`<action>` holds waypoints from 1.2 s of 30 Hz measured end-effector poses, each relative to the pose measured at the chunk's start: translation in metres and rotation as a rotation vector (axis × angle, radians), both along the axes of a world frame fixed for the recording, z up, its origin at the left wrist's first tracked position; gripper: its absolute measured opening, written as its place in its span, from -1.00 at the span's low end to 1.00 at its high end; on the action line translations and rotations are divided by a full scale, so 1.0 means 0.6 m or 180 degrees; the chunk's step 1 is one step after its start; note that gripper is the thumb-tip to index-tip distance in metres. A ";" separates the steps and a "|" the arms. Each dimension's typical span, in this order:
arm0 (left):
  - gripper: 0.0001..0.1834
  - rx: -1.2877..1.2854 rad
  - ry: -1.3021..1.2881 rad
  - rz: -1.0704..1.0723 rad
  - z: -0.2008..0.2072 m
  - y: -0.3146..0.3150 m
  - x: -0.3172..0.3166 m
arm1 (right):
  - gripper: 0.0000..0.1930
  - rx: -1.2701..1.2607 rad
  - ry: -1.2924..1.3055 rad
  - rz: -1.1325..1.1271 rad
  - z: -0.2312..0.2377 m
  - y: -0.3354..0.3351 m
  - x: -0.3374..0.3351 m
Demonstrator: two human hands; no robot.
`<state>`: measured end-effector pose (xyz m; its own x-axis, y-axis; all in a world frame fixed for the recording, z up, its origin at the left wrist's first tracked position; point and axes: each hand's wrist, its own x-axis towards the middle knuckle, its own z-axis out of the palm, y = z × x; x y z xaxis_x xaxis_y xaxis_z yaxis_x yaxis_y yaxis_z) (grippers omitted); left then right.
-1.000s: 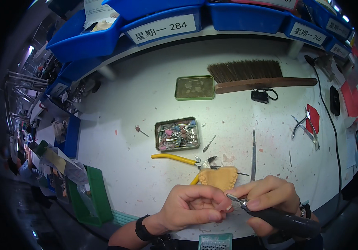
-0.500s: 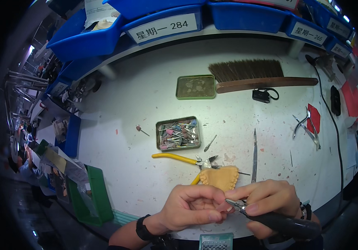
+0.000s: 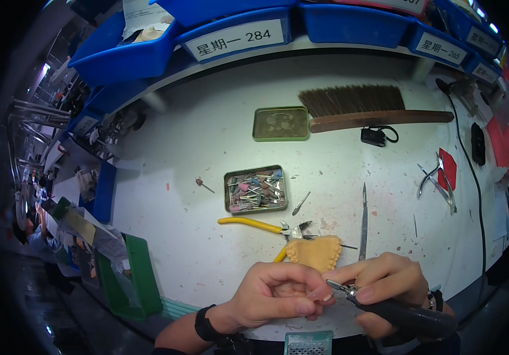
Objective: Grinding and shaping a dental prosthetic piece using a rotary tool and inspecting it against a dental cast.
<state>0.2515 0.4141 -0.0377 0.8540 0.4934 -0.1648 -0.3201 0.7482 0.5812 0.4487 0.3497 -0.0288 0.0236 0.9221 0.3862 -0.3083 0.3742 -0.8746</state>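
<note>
My left hand (image 3: 284,296) pinches a small pink denture piece (image 3: 319,293) between thumb and fingers, at the front of the bench. In my right hand (image 3: 387,284) is a black handpiece (image 3: 408,320), gripped like a pen. Its metal bur tip (image 3: 333,285) points left, close to the pink piece; whether they touch I cannot tell. Just beyond my hands a tan dental cast (image 3: 315,252) rests partly over yellow-handled pliers (image 3: 253,222). A slim metal carving tool (image 3: 364,222) lies beyond my right hand.
An open tin of burs (image 3: 256,189) sits mid-bench, its lid (image 3: 280,124) behind. A brush (image 3: 379,118), a black strapped object (image 3: 374,136) and metal pliers (image 3: 429,177) lie farther off. Blue bins (image 3: 349,26) line the shelf; a green bin (image 3: 148,278) stands left.
The pink piece has turned slightly in my left fingers and shows more of its surface. The handpiece tip has shifted a little and its metal end shows more clearly. Both grips stay the same.
</note>
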 end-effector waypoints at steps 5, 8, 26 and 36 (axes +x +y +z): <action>-0.71 -0.0073 -0.0056 -0.0038 -0.002 0.000 -0.001 | -0.73 0.0178 -0.0267 0.0271 -0.003 0.007 0.011; -0.71 -0.0119 -0.0091 -0.0032 -0.001 -0.001 -0.002 | -0.72 0.0248 -0.0546 0.0370 0.004 0.010 0.020; -0.75 -0.0184 -0.0066 -0.0138 0.002 0.003 -0.002 | -0.75 0.0362 -0.0773 0.0199 0.004 0.007 0.016; -0.74 -0.0307 0.0000 -0.0099 -0.002 0.001 -0.006 | -0.75 0.0256 -0.1292 0.0352 0.012 0.006 0.028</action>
<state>0.2478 0.4147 -0.0391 0.8687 0.4484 -0.2102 -0.2958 0.8102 0.5060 0.4655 0.3533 -0.0218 -0.2426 0.8770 0.4146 0.0128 0.4303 -0.9026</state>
